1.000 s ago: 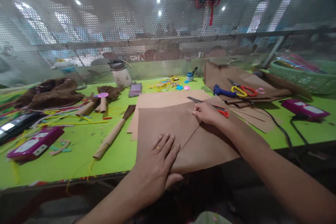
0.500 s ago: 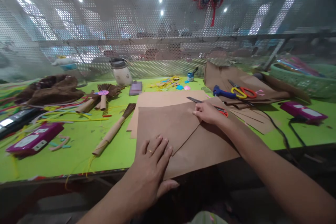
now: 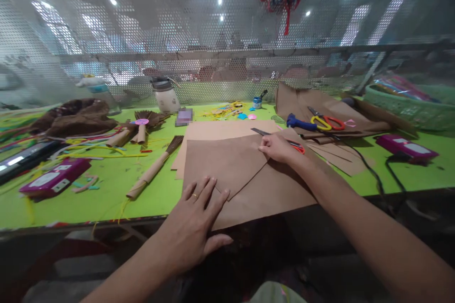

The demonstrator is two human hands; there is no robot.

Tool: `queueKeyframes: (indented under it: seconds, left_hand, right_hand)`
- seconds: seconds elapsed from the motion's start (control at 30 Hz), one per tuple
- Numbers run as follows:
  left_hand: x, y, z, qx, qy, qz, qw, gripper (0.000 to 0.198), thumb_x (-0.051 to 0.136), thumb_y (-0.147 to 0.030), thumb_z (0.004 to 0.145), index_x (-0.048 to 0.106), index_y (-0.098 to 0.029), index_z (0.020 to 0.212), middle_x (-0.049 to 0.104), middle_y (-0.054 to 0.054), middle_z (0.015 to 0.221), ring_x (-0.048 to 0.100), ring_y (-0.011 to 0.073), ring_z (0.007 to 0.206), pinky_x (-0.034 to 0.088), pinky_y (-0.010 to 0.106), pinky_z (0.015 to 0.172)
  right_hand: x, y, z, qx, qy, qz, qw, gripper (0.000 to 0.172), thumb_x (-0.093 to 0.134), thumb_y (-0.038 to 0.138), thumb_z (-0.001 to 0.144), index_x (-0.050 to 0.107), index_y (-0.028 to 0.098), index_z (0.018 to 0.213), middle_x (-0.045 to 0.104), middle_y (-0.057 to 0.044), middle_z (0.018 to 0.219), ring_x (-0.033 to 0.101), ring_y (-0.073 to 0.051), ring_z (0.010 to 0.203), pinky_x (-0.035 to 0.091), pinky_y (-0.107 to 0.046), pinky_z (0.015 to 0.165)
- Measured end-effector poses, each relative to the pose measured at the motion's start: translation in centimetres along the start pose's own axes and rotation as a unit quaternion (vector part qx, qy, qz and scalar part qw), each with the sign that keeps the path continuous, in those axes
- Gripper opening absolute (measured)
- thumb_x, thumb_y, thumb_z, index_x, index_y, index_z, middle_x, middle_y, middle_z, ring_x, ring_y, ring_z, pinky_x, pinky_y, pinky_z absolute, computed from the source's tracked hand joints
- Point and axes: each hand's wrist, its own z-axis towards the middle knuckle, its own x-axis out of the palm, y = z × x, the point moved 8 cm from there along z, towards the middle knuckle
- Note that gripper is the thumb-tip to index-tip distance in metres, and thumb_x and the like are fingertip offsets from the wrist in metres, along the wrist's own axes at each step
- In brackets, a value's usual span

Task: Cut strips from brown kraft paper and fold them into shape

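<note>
A sheet of brown paper (image 3: 223,158) lies over another brown sheet (image 3: 273,191) at the table's near edge. My left hand (image 3: 197,215) rests with fingers spread on the upper sheet's near-left part, its thumb out past the edge. Fingers bent into a pinch, my right hand (image 3: 276,148) grips the upper sheet at its right corner. Scissors with a red handle (image 3: 300,148) lie just behind that hand, partly hidden by it. Lighter tan paper (image 3: 227,128) shows from underneath at the back and left.
Left are a rolled-paper stick with a fringed end (image 3: 151,173), a purple power strip (image 3: 55,180) and a brown cloth (image 3: 76,118). Right are a blue glue gun (image 3: 300,123), yellow-and-orange scissors (image 3: 327,123), a second purple power strip (image 3: 407,148) with cords, and a green basket (image 3: 408,109).
My left hand has slid slightly left with its fingers a bit more apart. The right hand keeps its pinch on the paper. The whole view has shifted a little.
</note>
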Motion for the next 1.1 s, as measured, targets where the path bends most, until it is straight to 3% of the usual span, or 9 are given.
queueKeyframes:
  seconds: [0.3, 0.47, 0.57, 0.63, 0.7, 0.83, 0.93, 1.0, 1.1]
  left_hand:
    - [-0.2, -0.1, -0.2, -0.005, 0.003, -0.018, 1.0, 0.078, 0.044, -0.067, 0.08, 0.023, -0.03, 0.146, 0.023, 0.021, 0.151, 0.02, 0.0416, 0.137, 0.025, 0.061, 0.105]
    - [-0.8, 0.8, -0.6, -0.002, -0.011, -0.06, 0.998, 0.07, 0.046, -0.064, 0.082, 0.032, -0.033, 0.143, 0.027, 0.017, 0.15, 0.025, 0.0406, 0.136, 0.032, 0.059, 0.102]
    - [-2.7, 1.8, 0.0, 0.002, -0.01, -0.088, 0.996, 0.054, 0.046, -0.058, 0.085, 0.053, -0.029, 0.13, 0.039, 0.014, 0.145, 0.033, 0.0361, 0.134, 0.037, 0.052, 0.101]
    - [-5.1, 2.4, 1.4, 0.005, -0.051, -0.097, 0.994, 0.043, 0.046, -0.053, 0.087, 0.067, -0.023, 0.109, 0.051, 0.013, 0.136, 0.039, 0.0324, 0.13, 0.037, 0.048, 0.103]
    - [-7.8, 4.3, 3.4, -0.073, -0.119, -0.114, 0.984, 0.039, 0.04, -0.045, 0.091, 0.07, -0.021, 0.098, 0.054, 0.011, 0.132, 0.052, 0.0261, 0.117, 0.041, 0.043, 0.098]
    - [-10.5, 5.9, 8.6, -0.095, -0.175, -0.172, 0.965, 0.05, 0.049, -0.051, 0.084, 0.061, -0.014, 0.117, 0.061, 0.014, 0.122, 0.052, 0.0272, 0.115, 0.039, 0.041, 0.097]
    - [-9.3, 6.4, 11.9, -0.073, -0.092, -0.25, 0.961, 0.042, 0.056, -0.049, 0.079, 0.067, -0.015, 0.099, 0.069, 0.009, 0.093, 0.06, 0.0221, 0.084, 0.044, 0.031, 0.074]
    - [-8.0, 6.5, 12.8, -0.052, -0.029, -0.322, 0.945, 0.032, 0.057, -0.045, 0.078, 0.067, -0.015, 0.075, 0.061, 0.001, 0.065, 0.051, 0.0142, 0.061, 0.037, 0.024, 0.059]
    - [-7.1, 6.5, 12.7, -0.021, 0.013, -0.43, 0.902, 0.032, 0.059, -0.043, 0.077, 0.062, -0.015, 0.064, 0.048, -0.004, 0.053, 0.038, 0.0089, 0.051, 0.029, 0.022, 0.052]
  right_hand:
    - [-0.5, 0.2, -0.1, 0.007, -0.023, 0.072, 0.997, 0.012, 0.059, 0.018, 0.067, 0.06, 0.017, 0.055, 0.063, -0.002, 0.055, 0.054, -0.013, 0.055, 0.034, -0.022, 0.052]
    - [-1.3, 0.3, -1.1, 0.028, -0.062, 0.167, 0.984, 0.018, 0.06, 0.027, 0.066, 0.055, 0.018, 0.051, 0.054, 0.002, 0.046, 0.049, -0.012, 0.047, 0.033, -0.022, 0.047]
    - [-2.4, 0.6, -2.2, 0.032, -0.118, 0.233, 0.965, 0.024, 0.059, 0.037, 0.068, 0.053, 0.019, 0.054, 0.051, 0.003, 0.046, 0.049, -0.013, 0.048, 0.035, -0.023, 0.047]
    - [-3.1, 0.9, -3.2, 0.04, -0.165, 0.274, 0.947, 0.028, 0.057, 0.043, 0.071, 0.051, 0.02, 0.057, 0.05, 0.002, 0.048, 0.05, -0.014, 0.048, 0.037, -0.023, 0.047]
    - [-3.5, 1.3, -4.1, 0.049, -0.2, 0.31, 0.928, 0.031, 0.053, 0.048, 0.075, 0.05, 0.019, 0.063, 0.05, 0.002, 0.05, 0.048, -0.013, 0.047, 0.038, -0.023, 0.044]
    - [-3.8, 2.5, -5.8, 0.056, -0.226, 0.41, 0.882, 0.033, 0.058, 0.051, 0.075, 0.051, 0.019, 0.07, 0.047, 0.004, 0.053, 0.043, -0.011, 0.045, 0.037, -0.021, 0.041]
    - [-3.9, 3.1, -7.3, 0.06, -0.234, 0.492, 0.836, 0.033, 0.067, 0.049, 0.07, 0.053, 0.019, 0.072, 0.045, 0.006, 0.053, 0.04, -0.009, 0.045, 0.035, -0.02, 0.041]
    - [-4.1, 3.2, -8.3, 0.066, -0.226, 0.52, 0.821, 0.033, 0.069, 0.048, 0.07, 0.054, 0.019, 0.072, 0.043, 0.007, 0.052, 0.037, -0.007, 0.043, 0.032, -0.018, 0.038]
    - [-4.6, 2.9, -9.3, 0.06, -0.178, 0.555, 0.811, 0.033, 0.064, 0.05, 0.076, 0.058, 0.018, 0.076, 0.046, 0.006, 0.053, 0.039, -0.007, 0.042, 0.032, -0.018, 0.037]
